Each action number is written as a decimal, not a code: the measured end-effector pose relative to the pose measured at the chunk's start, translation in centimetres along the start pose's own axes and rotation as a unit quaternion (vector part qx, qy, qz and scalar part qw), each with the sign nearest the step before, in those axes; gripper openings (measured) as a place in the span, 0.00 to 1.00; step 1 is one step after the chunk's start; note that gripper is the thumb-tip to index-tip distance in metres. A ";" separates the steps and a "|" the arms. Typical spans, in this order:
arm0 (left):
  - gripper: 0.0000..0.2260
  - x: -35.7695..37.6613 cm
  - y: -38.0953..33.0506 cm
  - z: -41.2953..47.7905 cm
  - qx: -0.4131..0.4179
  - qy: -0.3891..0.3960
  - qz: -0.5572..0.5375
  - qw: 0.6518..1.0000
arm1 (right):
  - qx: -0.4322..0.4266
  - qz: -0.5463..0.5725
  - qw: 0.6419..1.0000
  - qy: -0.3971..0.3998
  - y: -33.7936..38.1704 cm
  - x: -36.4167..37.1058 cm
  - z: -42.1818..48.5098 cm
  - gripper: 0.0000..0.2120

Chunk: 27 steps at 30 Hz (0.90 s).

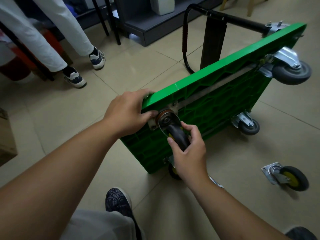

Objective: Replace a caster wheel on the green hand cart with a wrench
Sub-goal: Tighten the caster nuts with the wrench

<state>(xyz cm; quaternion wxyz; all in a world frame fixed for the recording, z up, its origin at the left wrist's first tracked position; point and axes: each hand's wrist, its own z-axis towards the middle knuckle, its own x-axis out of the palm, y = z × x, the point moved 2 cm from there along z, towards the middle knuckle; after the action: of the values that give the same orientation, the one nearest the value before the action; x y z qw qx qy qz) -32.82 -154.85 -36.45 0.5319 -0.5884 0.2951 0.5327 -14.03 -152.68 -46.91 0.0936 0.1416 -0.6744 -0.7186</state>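
The green hand cart stands on its long edge on the tiled floor, underside facing right. My left hand grips its near upper corner, fingers curled over the rim. My right hand holds a black caster wheel with a yellow hub against the mounting plate at that corner. A loose caster with a yellow hub lies on the floor at the right. Part of a metal wrench shows on the floor behind my right wrist.
Two grey casters stay bolted to the cart's far end, and another wheel sits under the near bottom corner. The black folded handle lies behind. A person's legs in white trousers stand at the left. My shoe is below.
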 end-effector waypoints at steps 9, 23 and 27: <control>0.22 1.0 -2.9 2.9 -0.021 -0.016 0.001 1.000 | -0.020 -0.056 0.997 0.046 -0.4 -3.6 4.4 0.23; 0.24 1.2 -3.5 3.6 0.041 0.033 -0.038 0.998 | -0.005 -0.018 0.998 0.054 -1.0 -5.7 4.9 0.20; 0.28 1.2 -3.4 3.4 0.037 0.021 -0.033 0.999 | -0.002 0.006 0.999 0.033 -0.9 -4.7 4.4 0.17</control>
<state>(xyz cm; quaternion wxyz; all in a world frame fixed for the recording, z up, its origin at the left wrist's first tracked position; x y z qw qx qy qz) -30.45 -150.46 -36.02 0.5645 -0.5888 0.3065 0.4907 -10.94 -146.95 -47.24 0.1206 0.1612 -0.6701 -0.7144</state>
